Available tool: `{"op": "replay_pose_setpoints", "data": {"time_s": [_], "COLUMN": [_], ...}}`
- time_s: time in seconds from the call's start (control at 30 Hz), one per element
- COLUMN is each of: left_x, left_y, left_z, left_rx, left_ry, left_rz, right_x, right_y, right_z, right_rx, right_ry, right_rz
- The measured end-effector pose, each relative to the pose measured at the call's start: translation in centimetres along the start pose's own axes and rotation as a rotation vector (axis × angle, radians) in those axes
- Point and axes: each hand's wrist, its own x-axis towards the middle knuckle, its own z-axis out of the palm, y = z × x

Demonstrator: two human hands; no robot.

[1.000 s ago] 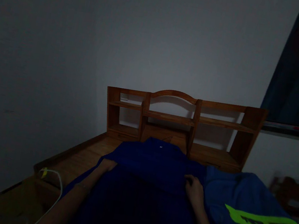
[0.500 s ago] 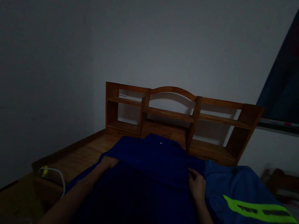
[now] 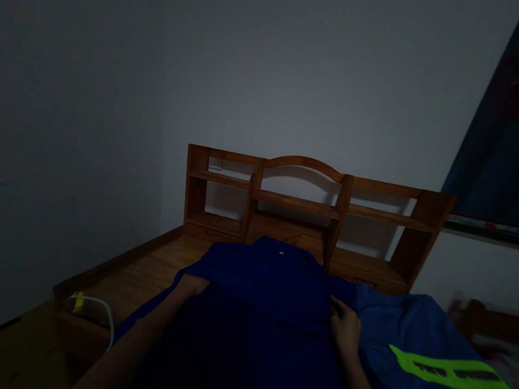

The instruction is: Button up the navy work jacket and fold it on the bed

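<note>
A dark blue collared shirt (image 3: 270, 276) is spread out in front of me, its collar with a small pale label at the far end. My left hand (image 3: 192, 285) is closed on the shirt's left side, with the fingertips hidden by the cloth. On the opposite side, my right hand (image 3: 346, 328) pinches the shirt's edge between thumb and fingers. The near part of the garment is too dark to make out in detail.
A lighter blue cloth (image 3: 416, 327) with a neon yellow strip lies on the right. Behind the shirt stands a wooden shelf headboard (image 3: 295, 202) against the wall. Bare wooden boards (image 3: 147, 269) and a white cable (image 3: 108, 310) are on the left.
The view has tilted slightly, so the headboard sits a little lower in the picture. Both hands keep nearly the same places on the shirt.
</note>
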Motion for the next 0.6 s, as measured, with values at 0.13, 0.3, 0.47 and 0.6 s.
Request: {"op": "replay_pose_setpoints", "data": {"time_s": [0.13,0.3,0.47,0.6], "left_x": [0.1,0.6,1.1,1.2], "left_y": [-0.3,-1.1,-1.3,-0.5], "left_z": [0.2,1.1,1.6,1.2], "left_rx": [-0.007,-0.028,-0.048,-0.086], "left_ry": [-0.003,-0.004,0.019,0.036], "left_rz": [-0.002,-0.002,-0.021,-0.120], "right_x": [-0.1,0.1,0.2,0.1], "right_y": [-0.1,0.1,0.1,0.0], "right_z": [-0.1,0.1,0.1,0.0], "right_rx": [0.002,-0.008,-0.016,-0.019], "right_ry": [0.015,0.020,0.008,0.001], "right_rz": [-0.010,0.003,-0.017,-0.022]}}
